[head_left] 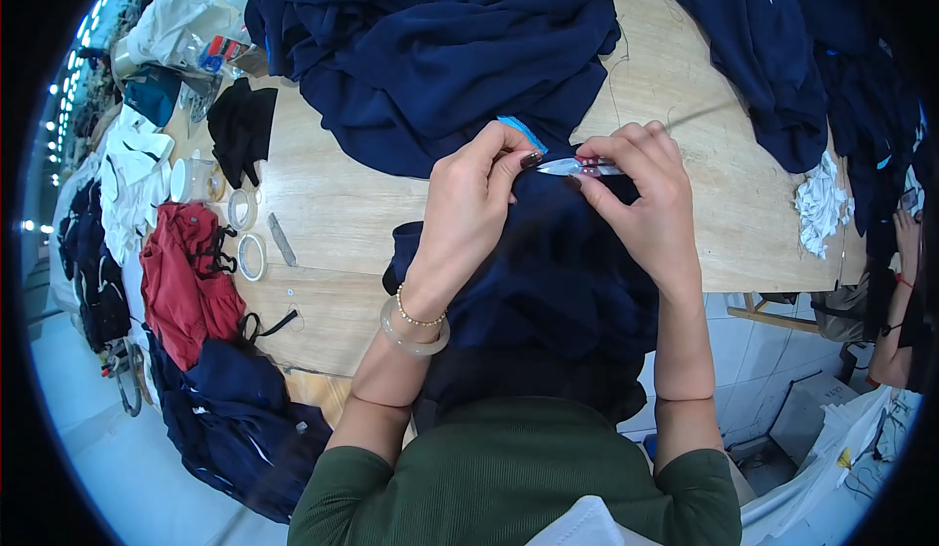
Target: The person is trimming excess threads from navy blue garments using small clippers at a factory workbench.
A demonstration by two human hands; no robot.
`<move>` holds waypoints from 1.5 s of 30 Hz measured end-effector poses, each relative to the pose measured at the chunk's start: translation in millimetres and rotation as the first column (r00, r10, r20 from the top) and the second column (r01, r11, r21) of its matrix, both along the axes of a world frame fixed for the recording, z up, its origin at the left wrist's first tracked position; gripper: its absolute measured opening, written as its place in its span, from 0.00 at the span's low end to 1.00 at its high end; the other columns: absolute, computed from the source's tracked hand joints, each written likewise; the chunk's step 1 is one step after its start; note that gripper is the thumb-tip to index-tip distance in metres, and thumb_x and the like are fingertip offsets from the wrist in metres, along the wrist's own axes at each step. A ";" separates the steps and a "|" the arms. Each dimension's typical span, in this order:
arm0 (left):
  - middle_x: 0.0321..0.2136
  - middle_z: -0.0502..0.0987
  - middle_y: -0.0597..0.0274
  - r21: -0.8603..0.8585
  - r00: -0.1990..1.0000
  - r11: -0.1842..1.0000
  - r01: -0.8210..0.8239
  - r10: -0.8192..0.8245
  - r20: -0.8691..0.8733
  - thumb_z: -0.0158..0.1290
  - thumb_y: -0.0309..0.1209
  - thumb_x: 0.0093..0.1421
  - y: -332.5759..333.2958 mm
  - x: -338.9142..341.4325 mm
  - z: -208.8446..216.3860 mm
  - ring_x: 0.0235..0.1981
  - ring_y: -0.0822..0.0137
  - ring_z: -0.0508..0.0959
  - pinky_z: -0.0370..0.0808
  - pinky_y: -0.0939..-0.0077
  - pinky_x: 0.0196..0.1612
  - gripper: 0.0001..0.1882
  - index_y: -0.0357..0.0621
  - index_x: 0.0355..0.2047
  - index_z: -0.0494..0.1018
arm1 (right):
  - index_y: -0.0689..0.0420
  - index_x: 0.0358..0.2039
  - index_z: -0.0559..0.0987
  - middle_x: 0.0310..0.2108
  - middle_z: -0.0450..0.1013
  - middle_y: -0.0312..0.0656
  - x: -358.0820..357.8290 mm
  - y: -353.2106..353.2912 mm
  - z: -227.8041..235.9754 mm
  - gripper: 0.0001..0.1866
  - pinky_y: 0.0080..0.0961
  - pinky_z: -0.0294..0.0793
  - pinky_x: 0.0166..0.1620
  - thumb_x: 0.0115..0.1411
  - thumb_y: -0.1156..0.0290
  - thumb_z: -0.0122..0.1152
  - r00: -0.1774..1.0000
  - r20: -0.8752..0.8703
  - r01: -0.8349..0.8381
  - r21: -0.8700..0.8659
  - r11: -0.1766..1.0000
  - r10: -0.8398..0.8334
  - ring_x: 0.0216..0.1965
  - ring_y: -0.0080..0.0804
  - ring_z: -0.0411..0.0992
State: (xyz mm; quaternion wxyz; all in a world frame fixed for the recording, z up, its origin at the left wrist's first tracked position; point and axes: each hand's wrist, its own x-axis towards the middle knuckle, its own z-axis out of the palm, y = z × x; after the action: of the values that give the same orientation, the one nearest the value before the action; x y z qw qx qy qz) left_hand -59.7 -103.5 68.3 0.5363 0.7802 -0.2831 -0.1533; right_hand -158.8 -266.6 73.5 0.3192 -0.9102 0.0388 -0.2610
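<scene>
A navy garment (548,253) lies across my lap and up over the table edge, with a light blue strip (522,133) showing at its upper end. My left hand (474,189) is closed in a pinch on the fabric, thumb and forefinger at its edge. Close beside it, my right hand (641,189) grips small silver thread snips (561,167), their pointed tip directed left toward the left thumb. The blades lie against the fabric at the pinched spot. The fingers hide most of the snips' handle.
A large heap of navy cloth (440,47) covers the far table. Left are tape rolls (251,257), a grey blade-like strip (282,240), red cloth (186,282) and black cloth (242,131). White scraps (823,204) lie right, near another person's arm (895,311).
</scene>
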 end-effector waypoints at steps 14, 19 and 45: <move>0.23 0.77 0.59 -0.121 0.992 0.992 0.024 -0.038 -0.117 0.48 0.20 0.64 -1.0 -2.3 -7.0 0.16 0.75 0.74 0.70 0.82 0.21 0.04 0.33 0.33 0.72 | 0.55 0.32 0.80 0.28 0.71 0.34 -4.0 -2.4 -7.2 0.12 0.27 0.61 0.40 0.44 0.73 0.71 0.996 -0.046 -0.070 0.117 0.991 0.076 0.34 0.31 0.66; 0.31 0.79 0.62 -0.093 0.992 0.994 0.054 -0.064 -0.109 0.46 0.21 0.66 -0.6 -0.4 -1.4 0.23 0.80 0.73 0.72 0.88 0.25 0.06 0.33 0.34 0.72 | 0.55 0.32 0.80 0.27 0.71 0.34 -2.7 -2.8 -0.5 0.12 0.27 0.61 0.40 0.45 0.73 0.70 1.000 -0.017 -0.024 0.081 0.996 0.026 0.34 0.32 0.66; 0.29 0.76 0.61 -0.263 0.912 0.965 -0.006 -0.102 -0.397 0.43 0.25 0.69 2.9 13.9 -24.8 0.27 0.77 0.76 0.78 0.82 0.27 0.03 0.38 0.39 0.65 | 0.62 0.30 0.76 0.25 0.67 0.43 18.4 15.5 -7.5 0.08 0.28 0.69 0.31 0.47 0.85 0.59 0.992 -0.025 -0.106 0.360 0.927 0.123 0.27 0.39 0.71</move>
State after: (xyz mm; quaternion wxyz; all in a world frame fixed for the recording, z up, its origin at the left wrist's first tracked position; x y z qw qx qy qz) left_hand -45.8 -100.6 43.4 0.6766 0.6473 -0.2021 -0.2871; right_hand -140.4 -251.1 66.0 0.4933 -0.8435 0.0401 -0.2087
